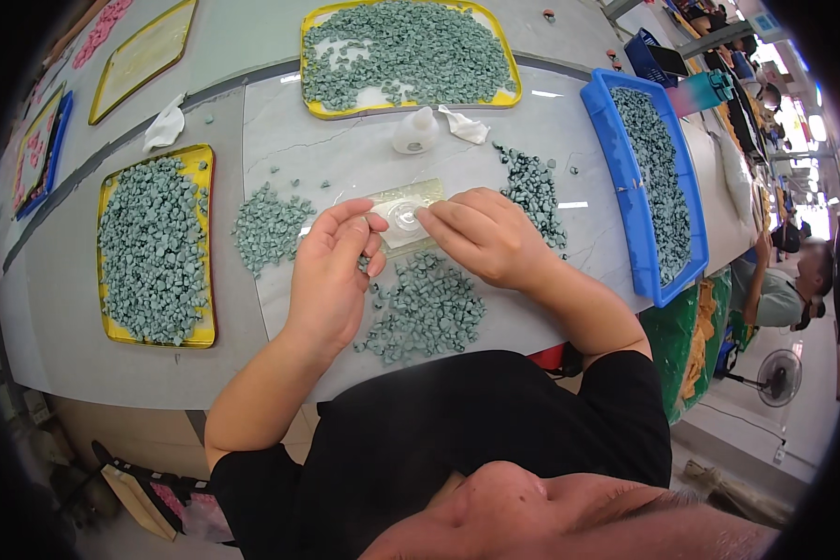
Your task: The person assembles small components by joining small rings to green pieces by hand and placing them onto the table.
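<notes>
Head [579,518]; clear round dish [404,217] at right grip [495,238]

Bright; glare on tabletop [294,117]; edges bent, dark

At the centre, a clear dish [405,216] looks smooth and shiny, like plastic or glass. Below it, small green pieces [427,303] look hard, with a glossy, stone-like finish. The pale tabletop [289,112] is smooth, marble-patterned and reflective. At right, a blue tray [623,183] looks like smooth plastic. At bottom, the black shirt [495,420] is matt cloth.
</notes>
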Demonstrator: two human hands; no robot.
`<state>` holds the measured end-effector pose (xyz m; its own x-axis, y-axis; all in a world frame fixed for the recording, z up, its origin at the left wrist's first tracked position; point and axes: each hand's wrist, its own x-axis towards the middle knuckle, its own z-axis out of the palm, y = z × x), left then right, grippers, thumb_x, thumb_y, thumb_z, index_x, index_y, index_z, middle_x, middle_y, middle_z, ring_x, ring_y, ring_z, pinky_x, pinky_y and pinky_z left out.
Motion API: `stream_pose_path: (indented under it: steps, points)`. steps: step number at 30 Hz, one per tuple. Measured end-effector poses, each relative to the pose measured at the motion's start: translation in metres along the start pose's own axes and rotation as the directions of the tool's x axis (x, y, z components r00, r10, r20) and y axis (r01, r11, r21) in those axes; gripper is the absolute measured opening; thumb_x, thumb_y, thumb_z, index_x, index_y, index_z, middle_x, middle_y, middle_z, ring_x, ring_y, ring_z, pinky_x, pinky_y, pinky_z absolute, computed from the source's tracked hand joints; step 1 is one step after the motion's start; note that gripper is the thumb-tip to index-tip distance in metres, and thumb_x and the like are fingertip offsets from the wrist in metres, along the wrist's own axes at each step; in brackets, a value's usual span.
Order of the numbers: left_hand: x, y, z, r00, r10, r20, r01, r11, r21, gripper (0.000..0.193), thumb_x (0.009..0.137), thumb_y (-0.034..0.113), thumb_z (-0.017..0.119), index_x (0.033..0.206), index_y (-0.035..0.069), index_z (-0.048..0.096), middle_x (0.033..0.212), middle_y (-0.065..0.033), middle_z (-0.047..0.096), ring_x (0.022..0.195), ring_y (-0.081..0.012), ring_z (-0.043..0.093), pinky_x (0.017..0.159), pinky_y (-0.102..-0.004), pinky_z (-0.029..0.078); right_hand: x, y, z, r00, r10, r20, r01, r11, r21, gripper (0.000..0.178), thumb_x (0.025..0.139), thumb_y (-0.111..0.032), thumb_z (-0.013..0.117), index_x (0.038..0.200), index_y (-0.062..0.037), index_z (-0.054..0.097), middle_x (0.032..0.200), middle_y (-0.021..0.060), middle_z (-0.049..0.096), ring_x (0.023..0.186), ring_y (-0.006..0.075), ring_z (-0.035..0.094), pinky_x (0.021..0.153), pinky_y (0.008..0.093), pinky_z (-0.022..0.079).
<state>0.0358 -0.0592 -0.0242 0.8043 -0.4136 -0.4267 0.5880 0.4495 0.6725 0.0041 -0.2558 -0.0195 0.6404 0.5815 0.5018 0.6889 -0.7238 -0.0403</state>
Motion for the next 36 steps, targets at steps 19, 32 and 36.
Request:
stream_pose_path:
  steps: [19,32,36]
  points:
    - [-0.003,-0.008,-0.003,0.991,-0.064,0.116,0.056,0.996,0.074,0.017,0.093,0.015,0.051,0.095,-0.001,0.057,0.075,-0.0018,0.051,0.058,-0.0059,0.037,0.050,-0.0201,0.032,0.005,-0.010,-0.009,0.451,0.657,0.604,-0.631,-0.244,0.736,0.014,0.086,-0.011,0.061,0.092,0.0023,0.061,0.082,0.0040,0.062,0.069,0.0068,0.053,0.063,0.0193,0.043]
    - [-0.013,-0.012,0.006,0.955,-0.236,0.180,0.235,0.972,0.029,0.027,0.098,0.027,0.039,0.079,0.008,0.042,0.060,0.0032,0.032,0.051,-0.0064,0.028,0.043,-0.0206,0.025,0.000,-0.022,0.003,0.902,0.400,-0.160,-0.267,0.811,0.521,0.021,0.065,0.005,0.070,0.085,0.0008,0.063,0.078,0.0083,0.061,0.064,0.0186,0.057,0.055,0.0275,0.045]
    - [-0.016,-0.013,0.008,0.953,-0.243,0.182,0.238,0.970,0.049,0.028,0.098,0.028,0.040,0.078,0.008,0.042,0.059,0.0039,0.032,0.051,-0.0062,0.027,0.043,-0.0207,0.024,0.001,-0.019,0.002,0.957,0.211,-0.200,-0.113,0.904,0.412,0.026,0.065,0.002,0.071,0.090,0.0005,0.062,0.081,0.0078,0.060,0.066,0.0216,0.057,0.055,0.0304,0.044]
